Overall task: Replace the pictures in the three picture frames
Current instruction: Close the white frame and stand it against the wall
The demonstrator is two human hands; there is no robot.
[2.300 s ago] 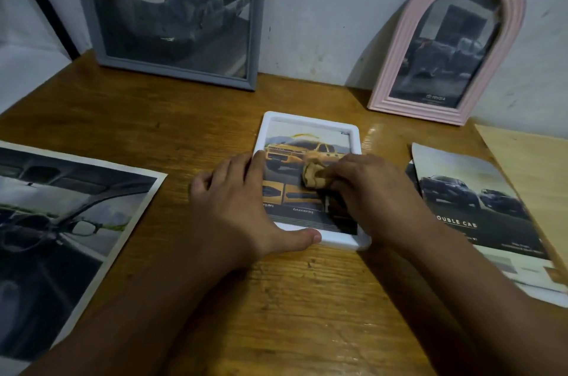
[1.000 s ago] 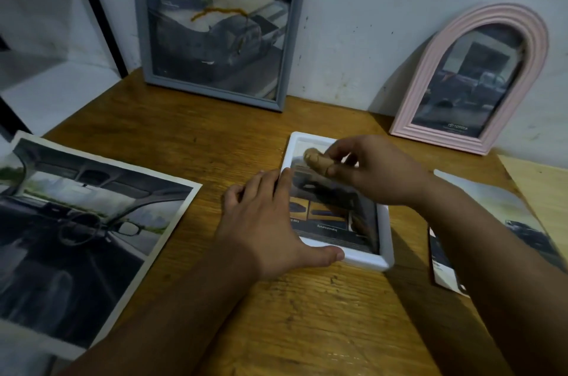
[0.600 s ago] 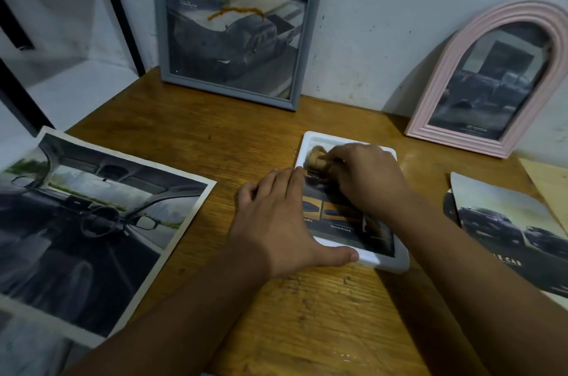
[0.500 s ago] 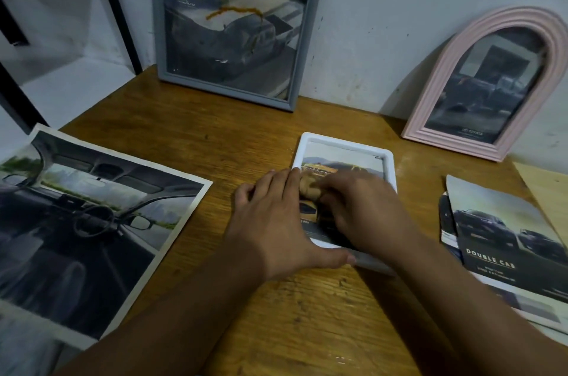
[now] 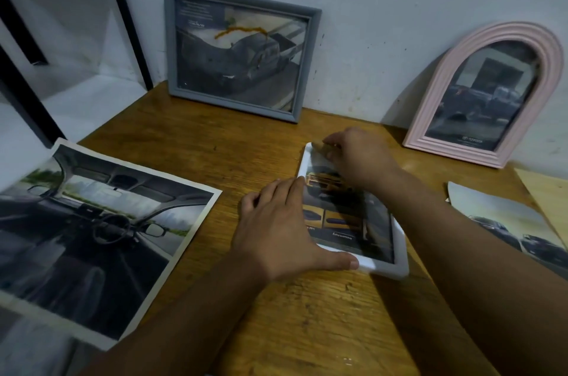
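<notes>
A white picture frame (image 5: pixel 396 266) lies flat on the wooden table (image 5: pixel 307 323) and shows a yellow car picture. My left hand (image 5: pixel 276 234) rests flat on the frame's left edge, thumb along its near rim. My right hand (image 5: pixel 356 154) pinches a small tan wad (image 5: pixel 316 146) against the frame's far left corner. A grey frame (image 5: pixel 241 49) and a pink arched frame (image 5: pixel 488 92) lean against the wall, each with a dark car picture inside.
A large print of a car interior (image 5: pixel 89 231) lies at the table's left. Car brochures (image 5: pixel 504 225) lie at the right beside a tan sheet (image 5: pixel 547 200). A black metal rack (image 5: pixel 123 15) stands at the far left.
My right hand has slid the tan wad from the middle of the picture up to the frame's far left corner. My left hand stays on the frame's left edge.
</notes>
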